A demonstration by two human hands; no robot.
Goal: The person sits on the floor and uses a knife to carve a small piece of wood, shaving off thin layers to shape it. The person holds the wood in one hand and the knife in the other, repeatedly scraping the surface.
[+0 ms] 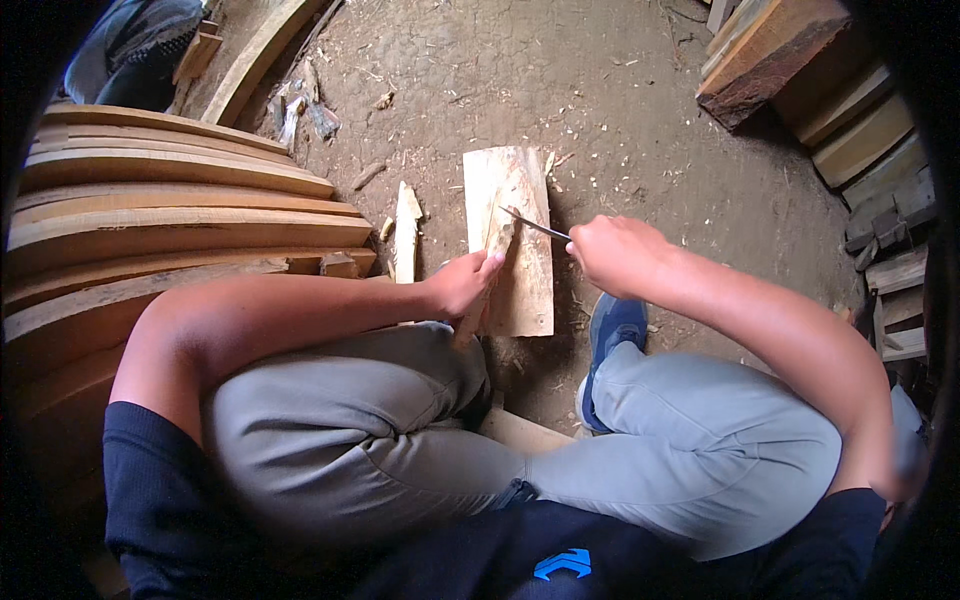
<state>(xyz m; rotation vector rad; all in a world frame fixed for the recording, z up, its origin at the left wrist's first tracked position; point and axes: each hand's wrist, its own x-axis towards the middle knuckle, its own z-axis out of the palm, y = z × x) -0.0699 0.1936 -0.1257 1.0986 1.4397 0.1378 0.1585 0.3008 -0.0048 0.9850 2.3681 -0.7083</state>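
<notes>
My left hand (463, 286) is closed round a narrow strip of wood (503, 233), which slants up from between my knees. In my closed right hand (615, 255) is a knife (537, 224) with a thin dark blade. The blade's tip reaches over the upper part of the strip; whether it cuts into the wood cannot be made out. Beneath both lies a pale, rough board (530, 300) on the dirt floor. My fingers hide the knife's handle and part of the strip.
Stacked planks (190, 220) fill the left side, close to my left elbow. A splintered wood offcut (407, 232) lies left of the board. Heavy timber (770, 60) and more wood pieces line the right. Shavings dot the dirt floor (600, 120). My blue shoe (618, 325) stands near the board.
</notes>
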